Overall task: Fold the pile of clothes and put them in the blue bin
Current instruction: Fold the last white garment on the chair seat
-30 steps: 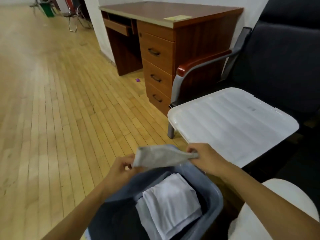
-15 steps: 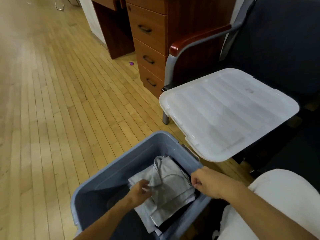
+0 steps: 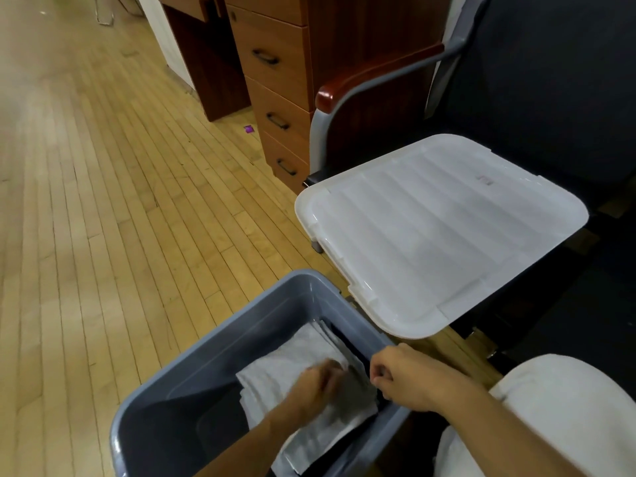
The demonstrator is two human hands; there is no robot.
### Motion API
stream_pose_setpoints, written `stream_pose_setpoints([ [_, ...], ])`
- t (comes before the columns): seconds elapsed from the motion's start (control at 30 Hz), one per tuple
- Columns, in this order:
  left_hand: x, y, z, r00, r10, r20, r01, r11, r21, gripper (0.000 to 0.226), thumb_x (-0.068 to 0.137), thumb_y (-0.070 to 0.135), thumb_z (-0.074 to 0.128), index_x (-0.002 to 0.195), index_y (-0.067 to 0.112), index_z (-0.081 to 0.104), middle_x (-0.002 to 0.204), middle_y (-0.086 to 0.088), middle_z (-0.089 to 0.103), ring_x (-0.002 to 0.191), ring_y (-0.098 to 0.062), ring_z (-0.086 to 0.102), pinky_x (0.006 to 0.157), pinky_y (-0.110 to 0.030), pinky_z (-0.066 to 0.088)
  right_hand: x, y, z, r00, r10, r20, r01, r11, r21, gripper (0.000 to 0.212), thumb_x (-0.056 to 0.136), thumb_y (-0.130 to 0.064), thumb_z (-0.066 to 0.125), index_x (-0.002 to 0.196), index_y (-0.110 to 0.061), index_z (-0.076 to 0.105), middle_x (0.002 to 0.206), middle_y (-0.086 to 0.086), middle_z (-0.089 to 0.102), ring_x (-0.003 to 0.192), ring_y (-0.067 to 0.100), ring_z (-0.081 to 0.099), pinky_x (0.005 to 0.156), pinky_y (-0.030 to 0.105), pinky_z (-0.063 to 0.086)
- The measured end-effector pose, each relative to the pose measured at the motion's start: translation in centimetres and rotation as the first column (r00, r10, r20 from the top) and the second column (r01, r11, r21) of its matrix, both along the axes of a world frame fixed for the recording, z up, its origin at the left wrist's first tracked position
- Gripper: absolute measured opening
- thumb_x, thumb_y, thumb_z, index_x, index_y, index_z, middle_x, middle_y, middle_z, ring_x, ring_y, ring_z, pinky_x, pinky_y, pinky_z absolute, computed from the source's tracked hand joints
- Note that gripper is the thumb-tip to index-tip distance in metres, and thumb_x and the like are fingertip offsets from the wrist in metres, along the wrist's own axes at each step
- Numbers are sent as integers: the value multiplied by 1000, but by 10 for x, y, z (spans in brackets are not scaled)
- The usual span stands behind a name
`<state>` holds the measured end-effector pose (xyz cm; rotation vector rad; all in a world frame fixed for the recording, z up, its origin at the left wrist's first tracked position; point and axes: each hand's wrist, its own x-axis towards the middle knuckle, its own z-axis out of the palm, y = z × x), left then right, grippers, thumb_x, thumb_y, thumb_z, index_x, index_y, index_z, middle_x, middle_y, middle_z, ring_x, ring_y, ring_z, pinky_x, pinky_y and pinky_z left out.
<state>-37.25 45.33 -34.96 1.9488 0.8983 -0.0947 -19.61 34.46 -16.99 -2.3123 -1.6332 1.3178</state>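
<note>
The blue bin (image 3: 261, 299) stands on the floor at the bottom middle. A stack of folded white and grey clothes (image 3: 303, 349) lies against its right wall. My left hand (image 3: 313, 383) is down inside the bin, blurred, with its fingers curled on the grey garment (image 3: 358, 394) on top of the stack. My right hand (image 3: 402, 376) hovers over the bin's right rim with its fingers curled, and I see no cloth in it.
The bin's white lid (image 3: 440, 232) rests on a dark chair (image 3: 537, 98) just right of and behind the bin. A wooden desk with drawers (image 3: 275, 98) stands behind. White fabric (image 3: 550, 414) fills the bottom right corner. Bare wooden floor (image 3: 103, 218) stretches to the left.
The grey garment, held up over the bin in both hands, has gone down onto the stack inside. My right hand has come off it and risen to the rim.
</note>
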Motion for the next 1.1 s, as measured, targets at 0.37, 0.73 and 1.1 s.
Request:
stream_pose_setpoints([
  [0.37, 71, -24, 161, 926, -370, 72, 375, 924, -76, 34, 94, -3, 49, 71, 20, 54, 61, 20, 57, 57, 5, 54, 58, -16, 42, 12, -30, 36, 995, -57, 86, 30, 956, 293, 13, 99, -31, 48, 97, -27, 60, 103, 1, 58, 92, 23, 61, 79, 36, 52],
  [0.73, 286, -181, 274, 640, -737, 216, 624, 663, 413, 30, 80, -4, 56, 102, 17, 54, 87, 0, 66, 80, -7, 62, 74, -39, 54, 141, -222, 99, 780, -595, 194, 348, 670, 656, 17, 102, -17, 44, 113, -17, 57, 110, -2, 60, 89, 11, 58, 70, 22, 40],
  [1.1, 413, -374, 230, 264, -926, -271, 892, 128, 434, 48, 101, 30, 49, 144, 36, 28, 104, 8, 52, 97, -12, 57, 89, -39, 53, 261, -522, 5, -55, -931, 361, 891, 117, 438, 56, 89, -44, 62, 136, -17, 48, 132, 8, 53, 120, 29, 50, 97, 38, 46],
])
